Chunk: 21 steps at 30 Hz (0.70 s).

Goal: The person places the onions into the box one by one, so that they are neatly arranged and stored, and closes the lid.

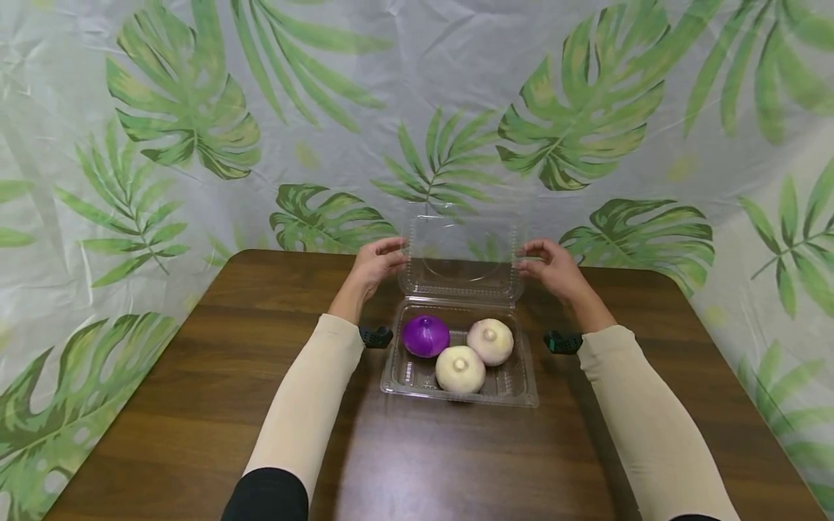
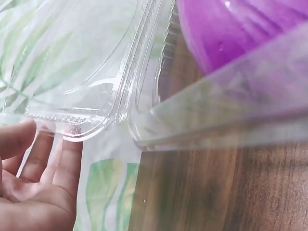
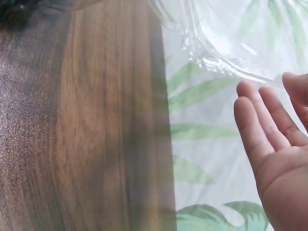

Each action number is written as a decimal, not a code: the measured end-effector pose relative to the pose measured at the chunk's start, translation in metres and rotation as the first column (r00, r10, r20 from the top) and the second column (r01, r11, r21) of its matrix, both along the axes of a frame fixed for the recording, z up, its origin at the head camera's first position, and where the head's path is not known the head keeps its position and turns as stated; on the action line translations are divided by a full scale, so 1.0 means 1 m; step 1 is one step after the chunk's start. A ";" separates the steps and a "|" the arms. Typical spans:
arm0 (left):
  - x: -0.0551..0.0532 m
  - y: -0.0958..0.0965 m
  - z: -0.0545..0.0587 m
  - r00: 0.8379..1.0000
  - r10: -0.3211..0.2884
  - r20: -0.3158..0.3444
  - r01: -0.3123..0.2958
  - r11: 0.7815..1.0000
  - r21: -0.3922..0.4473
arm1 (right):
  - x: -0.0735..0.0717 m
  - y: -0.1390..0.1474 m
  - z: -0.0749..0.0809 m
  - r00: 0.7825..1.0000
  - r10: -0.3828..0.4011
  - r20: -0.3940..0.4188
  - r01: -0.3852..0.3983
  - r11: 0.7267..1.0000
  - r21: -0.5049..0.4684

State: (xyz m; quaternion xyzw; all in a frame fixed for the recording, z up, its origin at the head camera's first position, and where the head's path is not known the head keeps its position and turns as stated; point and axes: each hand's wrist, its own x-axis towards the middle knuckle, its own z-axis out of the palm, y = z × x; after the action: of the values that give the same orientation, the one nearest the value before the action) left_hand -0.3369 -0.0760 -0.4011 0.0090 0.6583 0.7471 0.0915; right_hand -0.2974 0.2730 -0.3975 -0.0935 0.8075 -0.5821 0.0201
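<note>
A clear plastic clamshell container (image 1: 399, 383) sits on the table with its lid (image 1: 462, 250) raised upright at the back. Inside the base lie a purple onion (image 1: 426, 336) at the back left and two pale, onion-like bulbs, one at the back right (image 1: 490, 341) and one at the front (image 1: 460, 370). My left hand (image 1: 380, 262) pinches the lid's left edge, thumb on one side and fingers behind the plastic, as the left wrist view shows. At the opposite edge my right hand (image 1: 550, 266) holds the lid between thumb and fingertips (image 3: 248, 108).
The brown wooden table (image 1: 215, 420) has its back edge just behind the container. A leaf-patterned cloth (image 1: 449, 72) hangs beyond that edge. Dark wrist straps (image 1: 376, 337) stand close to both sides of the container.
</note>
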 end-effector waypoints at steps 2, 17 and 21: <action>0.001 0.001 0.001 1.000 0.004 -0.009 -0.004 1.000 -0.001 | 0.001 0.000 0.004 1.000 -0.019 0.011 0.019 0.999 0.032; 0.006 0.003 0.012 0.994 0.014 -0.106 -0.014 1.000 0.005 | 0.011 -0.004 0.029 0.996 -0.085 -0.039 0.090 0.984 0.156; 0.007 0.004 0.011 0.992 0.012 -0.125 -0.011 1.000 0.010 | 0.013 -0.003 0.028 0.995 -0.084 -0.054 0.092 0.984 0.150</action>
State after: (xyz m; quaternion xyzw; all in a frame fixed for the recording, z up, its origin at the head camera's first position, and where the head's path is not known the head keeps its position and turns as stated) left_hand -0.3301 -0.0722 -0.3898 0.0525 0.6594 0.7486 0.0457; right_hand -0.2844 0.2698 -0.3696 -0.0696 0.8531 -0.5168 -0.0175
